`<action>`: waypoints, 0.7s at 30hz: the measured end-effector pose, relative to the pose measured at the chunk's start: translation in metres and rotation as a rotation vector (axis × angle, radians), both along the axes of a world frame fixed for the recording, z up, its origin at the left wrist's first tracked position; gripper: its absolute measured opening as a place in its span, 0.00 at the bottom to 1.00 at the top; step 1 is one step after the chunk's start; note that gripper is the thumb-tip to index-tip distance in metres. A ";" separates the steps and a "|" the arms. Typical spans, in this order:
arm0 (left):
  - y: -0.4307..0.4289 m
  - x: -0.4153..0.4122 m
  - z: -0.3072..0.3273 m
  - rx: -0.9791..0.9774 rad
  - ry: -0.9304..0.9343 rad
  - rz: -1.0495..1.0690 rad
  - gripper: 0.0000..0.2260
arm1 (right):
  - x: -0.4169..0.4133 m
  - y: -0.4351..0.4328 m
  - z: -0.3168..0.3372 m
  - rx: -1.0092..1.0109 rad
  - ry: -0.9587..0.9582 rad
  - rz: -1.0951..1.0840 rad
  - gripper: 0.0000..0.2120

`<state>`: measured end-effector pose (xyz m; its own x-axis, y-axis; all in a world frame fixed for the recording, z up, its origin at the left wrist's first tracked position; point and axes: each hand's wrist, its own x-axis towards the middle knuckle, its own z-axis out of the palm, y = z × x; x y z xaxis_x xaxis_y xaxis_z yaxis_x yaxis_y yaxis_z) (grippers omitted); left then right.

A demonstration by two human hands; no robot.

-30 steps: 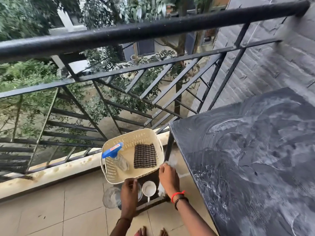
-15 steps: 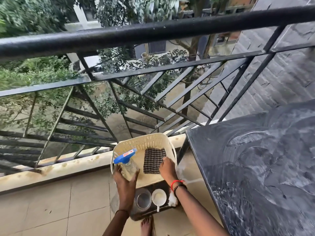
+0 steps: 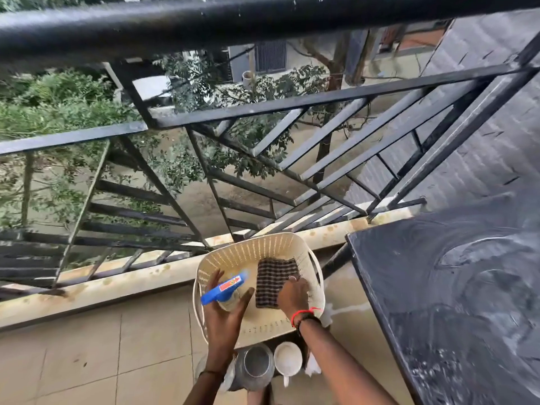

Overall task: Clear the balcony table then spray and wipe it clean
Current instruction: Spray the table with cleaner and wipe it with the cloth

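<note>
Grips the spray bottle with the left hand inside the cream basket, just beside the smeared dark table. Rests the right hand on the checked cloth in that basket; cannot tell whether pinching it

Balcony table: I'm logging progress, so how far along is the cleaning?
Done: no items show on the table top in view, though it is streaked with white smears. In hand: the left hand grips the spray bottle and the right hand touches the checked cloth, both inside the basket. Left: spraying and wiping, apparently.
</note>
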<state>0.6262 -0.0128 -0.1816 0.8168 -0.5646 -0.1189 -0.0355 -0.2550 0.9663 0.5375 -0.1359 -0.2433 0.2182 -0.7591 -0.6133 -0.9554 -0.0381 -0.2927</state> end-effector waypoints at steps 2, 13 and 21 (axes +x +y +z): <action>-0.004 0.006 0.001 -0.038 0.001 -0.020 0.27 | 0.003 -0.003 -0.005 0.026 0.028 -0.038 0.27; -0.016 0.025 -0.010 0.005 0.017 -0.228 0.21 | 0.013 -0.005 -0.027 -0.137 0.154 -0.112 0.17; -0.012 0.042 -0.010 0.055 -0.141 -0.420 0.25 | 0.015 -0.012 -0.031 -0.039 0.110 -0.159 0.15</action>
